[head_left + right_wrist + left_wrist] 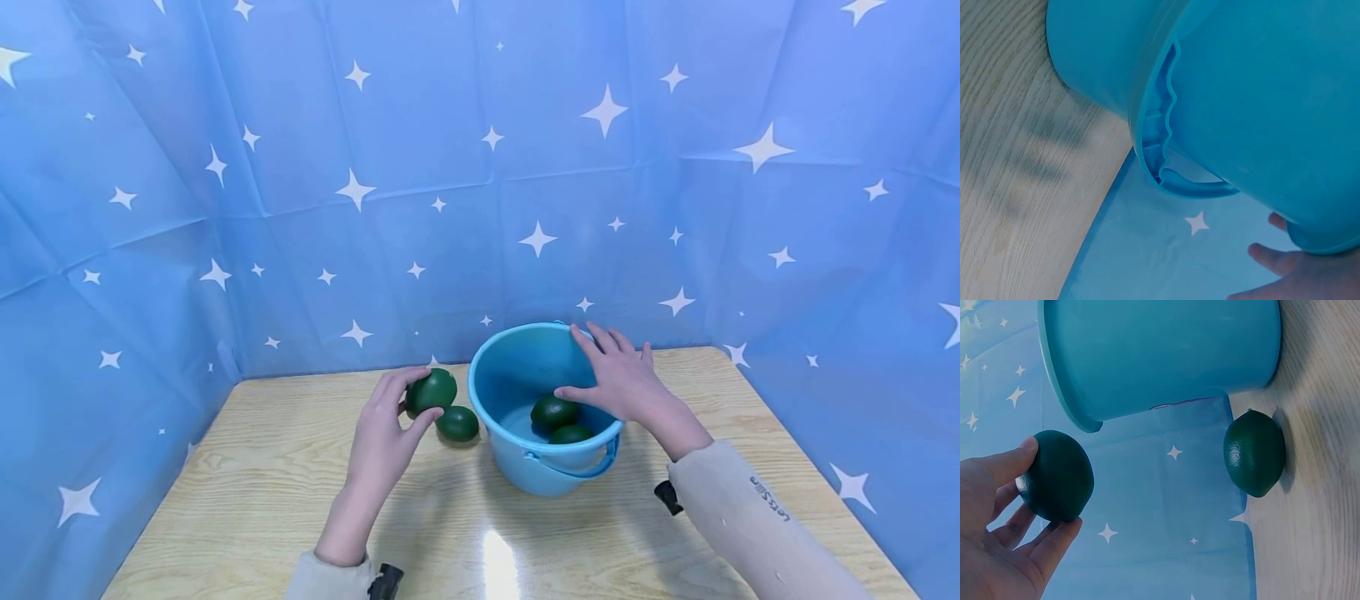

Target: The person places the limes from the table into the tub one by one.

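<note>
My left hand (381,437) pinches a dark green lime (432,390) between thumb and fingertips, held up left of the light blue bucket (517,467). The left wrist view shows the thumb and fingers around the held lime (1059,478). Another lime (457,425) lies on the table beside the bucket. Inside the bucket are a lime (553,412) and part of a second lime (572,434). My right hand (626,379) is at the bucket's right rim with fingers spread, the thumb over the opening. The right wrist view shows its fingers (1272,259) outside the rim.
The bucket's blue handle (609,458) hangs down at its front right. A light wood-grain table (285,483) lies beneath everything. Blue cloth (420,242) with white stars rises behind the table and along both sides.
</note>
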`<action>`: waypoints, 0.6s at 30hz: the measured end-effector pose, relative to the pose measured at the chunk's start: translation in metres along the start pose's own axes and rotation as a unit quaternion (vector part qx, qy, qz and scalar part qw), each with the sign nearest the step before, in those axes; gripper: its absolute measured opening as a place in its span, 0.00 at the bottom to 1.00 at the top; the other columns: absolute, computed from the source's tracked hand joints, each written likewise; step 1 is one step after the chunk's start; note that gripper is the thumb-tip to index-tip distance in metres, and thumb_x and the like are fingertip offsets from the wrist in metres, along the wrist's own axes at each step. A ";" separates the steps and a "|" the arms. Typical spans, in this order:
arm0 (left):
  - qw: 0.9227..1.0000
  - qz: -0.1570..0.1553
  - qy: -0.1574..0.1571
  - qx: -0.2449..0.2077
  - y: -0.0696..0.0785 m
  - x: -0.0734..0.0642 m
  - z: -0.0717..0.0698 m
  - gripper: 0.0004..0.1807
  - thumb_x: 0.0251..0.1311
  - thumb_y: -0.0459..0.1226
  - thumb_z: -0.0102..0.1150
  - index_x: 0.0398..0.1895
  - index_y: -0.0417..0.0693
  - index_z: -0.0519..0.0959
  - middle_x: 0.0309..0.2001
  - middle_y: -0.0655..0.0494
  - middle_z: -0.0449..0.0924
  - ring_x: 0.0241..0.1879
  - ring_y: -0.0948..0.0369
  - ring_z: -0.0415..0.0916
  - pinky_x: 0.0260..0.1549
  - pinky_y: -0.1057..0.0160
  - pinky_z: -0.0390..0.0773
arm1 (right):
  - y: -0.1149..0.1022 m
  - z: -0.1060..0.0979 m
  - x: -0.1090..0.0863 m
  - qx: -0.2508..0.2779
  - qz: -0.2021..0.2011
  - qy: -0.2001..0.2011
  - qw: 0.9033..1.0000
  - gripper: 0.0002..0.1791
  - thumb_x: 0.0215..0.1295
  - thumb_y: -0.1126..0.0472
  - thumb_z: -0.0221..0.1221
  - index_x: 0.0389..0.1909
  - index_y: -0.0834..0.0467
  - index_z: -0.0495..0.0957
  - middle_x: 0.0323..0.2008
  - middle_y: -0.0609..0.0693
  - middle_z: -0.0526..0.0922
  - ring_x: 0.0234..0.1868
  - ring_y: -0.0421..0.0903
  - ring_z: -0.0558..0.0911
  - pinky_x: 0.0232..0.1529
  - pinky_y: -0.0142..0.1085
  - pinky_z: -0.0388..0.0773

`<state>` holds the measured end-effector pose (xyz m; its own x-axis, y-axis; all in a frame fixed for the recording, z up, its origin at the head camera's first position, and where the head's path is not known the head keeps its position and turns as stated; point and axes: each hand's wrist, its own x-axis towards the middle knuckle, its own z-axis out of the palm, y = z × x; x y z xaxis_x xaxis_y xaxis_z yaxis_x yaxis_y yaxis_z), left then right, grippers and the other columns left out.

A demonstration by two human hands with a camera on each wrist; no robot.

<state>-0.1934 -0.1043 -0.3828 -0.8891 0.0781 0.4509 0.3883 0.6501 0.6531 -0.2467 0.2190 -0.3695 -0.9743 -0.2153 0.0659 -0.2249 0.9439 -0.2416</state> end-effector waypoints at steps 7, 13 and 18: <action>1.000 0.001 0.000 -0.005 0.003 0.002 -0.002 0.29 0.56 0.37 0.72 0.62 0.51 0.76 0.62 0.53 0.75 0.61 0.52 0.77 0.51 0.55 0.85 | 0.000 0.000 0.000 0.001 0.000 0.001 1.000 0.57 0.59 0.31 0.62 0.80 0.55 0.48 0.78 0.64 0.50 0.75 0.73 0.51 0.64 0.81 0.44; 1.000 0.002 -0.005 -0.009 0.006 0.002 -0.004 0.28 0.58 0.38 0.71 0.62 0.53 0.75 0.63 0.55 0.74 0.62 0.53 0.76 0.52 0.58 0.84 | 0.000 0.000 0.000 0.000 0.000 -0.001 1.000 0.57 0.59 0.31 0.62 0.80 0.54 0.47 0.78 0.64 0.50 0.75 0.73 0.51 0.64 0.81 0.44; 1.000 0.016 -0.004 -0.015 0.009 0.003 -0.005 0.28 0.58 0.38 0.71 0.63 0.51 0.75 0.62 0.55 0.75 0.62 0.54 0.76 0.52 0.58 0.84 | 0.000 0.000 0.000 0.001 -0.001 0.000 1.000 0.57 0.59 0.31 0.62 0.80 0.54 0.48 0.78 0.64 0.50 0.75 0.73 0.51 0.64 0.81 0.44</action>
<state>-0.1918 -0.1021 -0.3728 -0.8785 0.1044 0.4662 0.4230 0.6236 0.6574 -0.2468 0.2191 -0.3695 -0.9740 -0.2165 0.0663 -0.2262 0.9431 -0.2439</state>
